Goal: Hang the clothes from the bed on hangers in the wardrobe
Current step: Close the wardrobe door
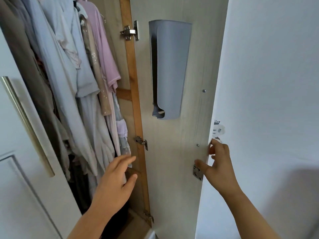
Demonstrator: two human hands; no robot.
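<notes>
Right now my right hand grips the free edge of the open wardrobe door at about four o'clock in my view, thumb on the pale wood-grain inner face, fingers curled round the edge. My thumb tip sits just beside a small square metal plate. My left hand hovers at about six o'clock, fingers straight and loosely spread, holding nothing, close to the orange-brown wooden frame of the wardrobe.

On the door's inner face at twelve o'clock hangs one smooth grey plastic holder, tall and tapered, slit open along its left side. I count three shiny metal hinges down the frame and two small screw heads on the door.

The hung clothes fill the wardrobe from nine to eleven o'clock: soft draped fabrics in brown, pale blue, white, sequined beige and lilac. I cannot count them exactly. One brushed metal bar handle runs down the white left door.
</notes>
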